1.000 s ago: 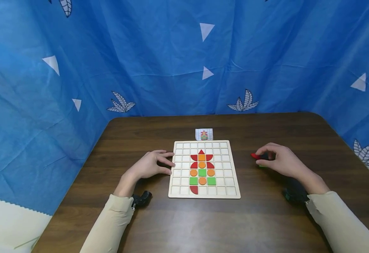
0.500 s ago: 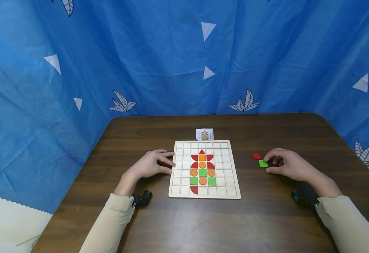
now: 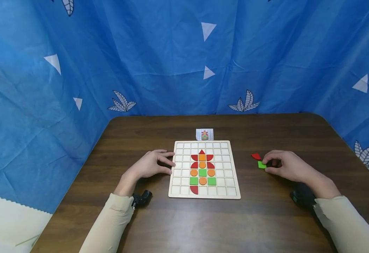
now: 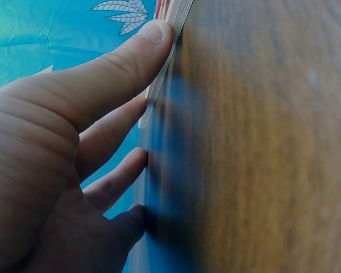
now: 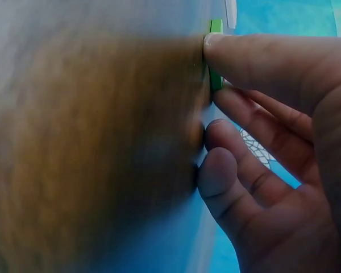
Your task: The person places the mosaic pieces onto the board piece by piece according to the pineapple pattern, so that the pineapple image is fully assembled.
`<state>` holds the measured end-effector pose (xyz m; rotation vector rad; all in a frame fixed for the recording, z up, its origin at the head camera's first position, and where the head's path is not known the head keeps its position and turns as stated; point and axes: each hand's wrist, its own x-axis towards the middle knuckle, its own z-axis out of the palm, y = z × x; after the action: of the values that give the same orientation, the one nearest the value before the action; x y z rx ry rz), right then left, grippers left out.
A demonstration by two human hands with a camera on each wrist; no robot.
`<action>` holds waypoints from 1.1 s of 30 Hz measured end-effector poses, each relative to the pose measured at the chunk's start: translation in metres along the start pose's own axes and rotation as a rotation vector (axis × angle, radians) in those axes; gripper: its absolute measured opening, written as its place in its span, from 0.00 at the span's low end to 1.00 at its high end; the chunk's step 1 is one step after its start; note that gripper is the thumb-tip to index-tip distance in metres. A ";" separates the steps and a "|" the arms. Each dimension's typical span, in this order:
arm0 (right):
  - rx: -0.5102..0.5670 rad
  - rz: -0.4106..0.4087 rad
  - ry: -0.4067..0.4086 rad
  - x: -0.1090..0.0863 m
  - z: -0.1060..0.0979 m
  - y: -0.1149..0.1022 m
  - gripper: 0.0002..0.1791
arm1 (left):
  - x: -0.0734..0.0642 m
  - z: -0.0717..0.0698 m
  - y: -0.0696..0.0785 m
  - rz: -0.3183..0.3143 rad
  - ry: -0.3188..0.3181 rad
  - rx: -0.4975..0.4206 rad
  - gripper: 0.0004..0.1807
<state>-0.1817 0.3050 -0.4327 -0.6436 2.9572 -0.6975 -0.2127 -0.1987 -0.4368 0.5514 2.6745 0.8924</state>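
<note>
A cream grid board [image 3: 226, 193] lies mid-table, bearing red, orange and green tiles in a stacked figure. Along its left edge rests my left hand [image 3: 149, 164], thumb and fingertips spread against the rim. The left wrist view shows the thumb [image 4: 131, 57] on the board's side. Right of the board, my right hand [image 3: 287, 165] pinches a green square tile [image 3: 261, 164] at table level. Thumb and index finger take its opposite sides in the right wrist view, where the green tile [image 5: 216, 81] appears edge-on. Just behind it lies a red quarter-circle tile [image 3: 255, 156].
A small printed pattern card [image 3: 204, 134] lies against the board's far edge. The dark wooden table [image 3: 209, 225] ends at a blue patterned cloth [image 3: 171, 59] hanging behind. Each wrist carries a black camera mount.
My right hand has drawn back rightward from over the red tile, uncovering it and the green one. It now grips the green tile, which has shifted slightly left. My left hand stays put.
</note>
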 end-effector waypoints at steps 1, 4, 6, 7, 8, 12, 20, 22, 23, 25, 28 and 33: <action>-0.003 -0.004 -0.004 0.000 0.000 -0.001 0.13 | 0.000 0.000 0.000 -0.001 0.001 -0.002 0.17; -0.011 -0.017 -0.009 0.001 0.002 -0.002 0.12 | 0.000 0.001 -0.001 -0.005 0.004 -0.002 0.16; -0.017 -0.026 -0.008 0.001 0.002 -0.003 0.12 | 0.000 0.001 -0.001 -0.006 0.004 0.002 0.16; -0.019 -0.030 -0.007 0.001 0.002 -0.003 0.12 | 0.000 0.001 -0.001 -0.007 0.003 0.001 0.16; -0.022 -0.034 -0.005 0.002 0.003 -0.003 0.12 | 0.000 0.001 -0.001 -0.008 0.002 0.002 0.16; -0.027 -0.045 0.007 0.002 0.003 -0.003 0.11 | 0.001 0.001 -0.001 -0.004 0.001 0.004 0.16; 0.010 -0.055 0.029 0.006 0.000 -0.018 0.13 | 0.002 0.000 0.000 0.004 -0.002 0.011 0.16; 0.030 -0.055 0.019 0.007 0.000 -0.025 0.13 | 0.002 0.000 0.000 0.005 0.001 0.012 0.16; 0.040 -0.055 0.012 0.008 0.000 -0.028 0.14 | 0.002 0.000 0.000 0.002 0.001 0.011 0.16; 0.056 -0.062 0.007 0.010 0.002 -0.034 0.14 | 0.001 0.000 0.000 0.002 0.002 0.011 0.17; 0.084 -0.077 0.000 0.012 0.004 -0.044 0.14 | 0.001 0.000 0.000 0.002 0.001 0.009 0.16; 0.133 -0.101 -0.029 0.015 0.010 -0.061 0.15 | 0.001 0.000 0.000 0.008 0.001 0.014 0.16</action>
<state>-0.1711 0.2454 -0.4144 -0.7883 2.8389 -0.8760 -0.2134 -0.1989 -0.4370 0.5648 2.6834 0.8775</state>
